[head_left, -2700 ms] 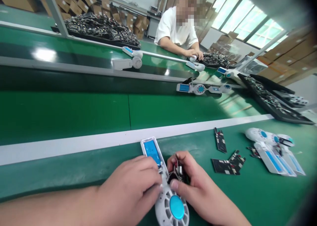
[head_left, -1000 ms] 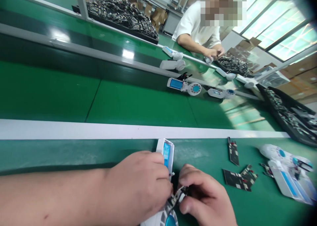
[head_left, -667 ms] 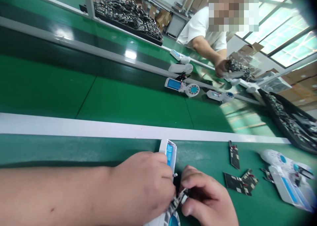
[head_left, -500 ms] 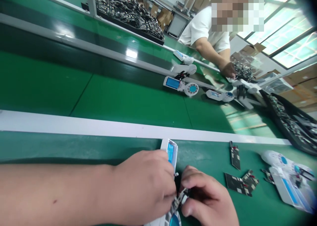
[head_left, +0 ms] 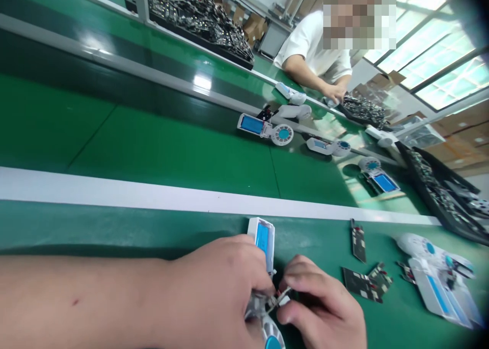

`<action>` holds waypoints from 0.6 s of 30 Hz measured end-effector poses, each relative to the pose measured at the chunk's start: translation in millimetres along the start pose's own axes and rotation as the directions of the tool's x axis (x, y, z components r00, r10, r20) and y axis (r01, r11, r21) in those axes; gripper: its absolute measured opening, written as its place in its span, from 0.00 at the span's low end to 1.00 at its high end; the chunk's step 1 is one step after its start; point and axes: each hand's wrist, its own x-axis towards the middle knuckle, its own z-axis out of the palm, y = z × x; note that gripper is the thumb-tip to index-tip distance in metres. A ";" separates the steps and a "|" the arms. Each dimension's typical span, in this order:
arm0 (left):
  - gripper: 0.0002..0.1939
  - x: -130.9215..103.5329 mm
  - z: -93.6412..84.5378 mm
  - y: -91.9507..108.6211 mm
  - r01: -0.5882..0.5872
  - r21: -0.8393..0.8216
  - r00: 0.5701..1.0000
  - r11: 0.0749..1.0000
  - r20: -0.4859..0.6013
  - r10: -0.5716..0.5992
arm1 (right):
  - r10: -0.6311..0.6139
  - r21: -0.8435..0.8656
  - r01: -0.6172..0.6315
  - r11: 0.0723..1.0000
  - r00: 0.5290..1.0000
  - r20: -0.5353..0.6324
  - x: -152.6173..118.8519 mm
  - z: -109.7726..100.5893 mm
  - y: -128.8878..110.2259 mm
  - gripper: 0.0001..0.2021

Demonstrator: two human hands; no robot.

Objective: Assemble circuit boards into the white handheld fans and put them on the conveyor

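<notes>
At the bottom centre, my left hand [head_left: 229, 288] is closed around a white device with a blue panel [head_left: 264, 239]. The device's round end, with a blue disc, shows below my fingers. My right hand [head_left: 324, 300] is just to the right, its thumb and fingers pinching a small metallic part [head_left: 280, 298] against the device's middle. My left fingers hide much of the joint between the device's two ends.
Circuit boards [head_left: 361, 283] and several white housings [head_left: 439, 283] lie at the right. Beyond a white strip [head_left: 153, 193], a green belt [head_left: 171, 150] carries similar devices [head_left: 263, 129]. A person [head_left: 309, 48] works across it, near trays of metal parts [head_left: 202, 23].
My left hand has rolled slightly, showing more of the blue panel. Devices on the belt have shifted left, and another shows at the right. The person's hands have drawn back.
</notes>
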 end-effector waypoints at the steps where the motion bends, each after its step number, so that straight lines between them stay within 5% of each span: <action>1: 0.05 0.2 0.9 0.5 0.009 -0.005 1.000 1.000 -0.002 -0.009 | -0.015 -0.001 0.015 1.000 1.000 -0.002 -0.3 0.0 0.9 0.17; 6: 0.14 1.7 12.8 -1.1 0.085 -0.008 0.994 0.996 -0.068 -0.085 | -0.042 -0.004 0.042 0.999 0.999 0.012 -0.5 1.0 2.9 0.18; 12: 0.17 -1.9 22.5 -9.7 0.028 -0.111 0.994 0.993 -0.104 -0.040 | -0.073 -0.043 0.072 0.996 0.997 -0.002 0.4 7.5 -1.7 0.17; 15: 0.13 0.1 23.4 -6.3 0.149 -0.153 0.973 0.977 -0.155 -0.173 | -0.062 -0.083 0.058 0.995 0.996 -0.057 3.3 10.7 0.5 0.14; 18: 0.07 9.0 16.8 -1.0 0.346 -0.184 0.902 0.920 -0.204 -0.381 | -0.013 -0.153 -0.005 0.988 0.993 -0.120 5.4 9.6 8.7 0.15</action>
